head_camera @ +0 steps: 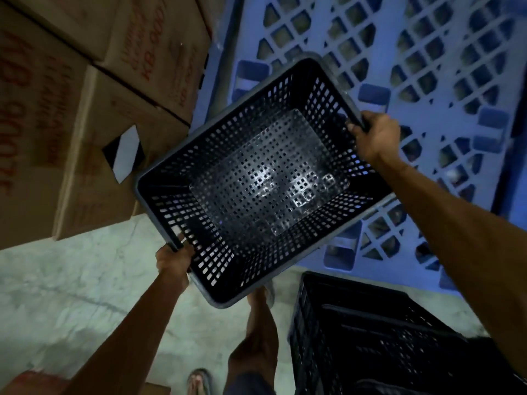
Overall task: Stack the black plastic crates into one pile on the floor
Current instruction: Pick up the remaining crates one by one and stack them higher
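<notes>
Both hands, left (172,259) and right (373,135), gripped the crate (265,181) by opposite rims, mid-carry; next it likely needed lowering squarely onto the pile (370,337) near right.

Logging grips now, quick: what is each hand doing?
Left hand: closed on the rim of the black crate.
Right hand: closed on the crate's opposite rim.
</notes>
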Demonstrator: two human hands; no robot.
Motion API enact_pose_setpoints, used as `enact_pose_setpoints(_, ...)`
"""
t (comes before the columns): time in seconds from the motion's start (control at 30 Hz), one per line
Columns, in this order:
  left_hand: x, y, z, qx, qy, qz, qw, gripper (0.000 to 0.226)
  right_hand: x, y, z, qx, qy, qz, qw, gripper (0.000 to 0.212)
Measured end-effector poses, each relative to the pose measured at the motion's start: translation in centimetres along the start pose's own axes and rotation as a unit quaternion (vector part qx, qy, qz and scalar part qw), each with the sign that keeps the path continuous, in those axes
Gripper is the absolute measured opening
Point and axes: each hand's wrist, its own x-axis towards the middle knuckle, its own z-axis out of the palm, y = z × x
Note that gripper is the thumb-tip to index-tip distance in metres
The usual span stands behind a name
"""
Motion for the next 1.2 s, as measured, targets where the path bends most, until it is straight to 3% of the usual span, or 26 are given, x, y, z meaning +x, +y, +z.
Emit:
enact_pose_setpoints(0.2,-9.7,2.5,-6.8,-0.045,-0.031,0.055,0.997,0.027,-9.6,-1.9,-12.7,0.021,0.07,0.016,0.997,0.027)
enact_pose_setpoints(0.33,-17.3,4.5,-11.6,-0.068,-0.083,0.144,0.984,0.03,-17.5,-3.6,-24.5,0.046,0.168,0.012,0.985,0.025)
enact_pose_setpoints(0.5,-27.0,7.0,-18.8,-0.112,-0.163,0.286,0.938,0.036,-30.7,-6.9,-38.6,0.099,0.297,-0.007,0.95,0.032)
enact_pose_setpoints(0.6,-31.8,8.0,-23.6,-0.122,-0.133,0.379,0.908,0.027,-38.7,-7.4,-44.5,0.123,0.356,-0.021,0.926,0.028)
enact_pose_setpoints(0.7,-38.2,7.7,-29.2,-0.112,-0.101,0.477,0.866,0.036,-47.8,-7.4,-50.0,0.109,0.404,-0.032,0.908,0.033)
enact_pose_setpoints(0.77,-42.7,7.6,-32.7,-0.119,-0.07,0.503,0.853,0.05,-52.8,-7.5,-53.1,0.095,0.418,-0.032,0.903,0.035)
enact_pose_setpoints(0.9,-50.2,6.9,-36.9,-0.053,-0.015,0.605,0.794,0.044,-60.2,-5.5,-57.2,0.091,0.431,-0.032,0.897,0.029)
enact_pose_setpoints(1.03,-54.6,5.1,-37.5,0.04,0.006,0.635,0.771,0.042,-64.3,-1.9,-58.6,0.118,0.408,-0.036,0.905,0.052)
enact_pose_setpoints(1.2,-58.9,0.6,-35.5,0.122,0.006,0.642,0.757,0.037,-67.5,5.4,-58.3,0.132,0.348,0.017,0.928,0.058)
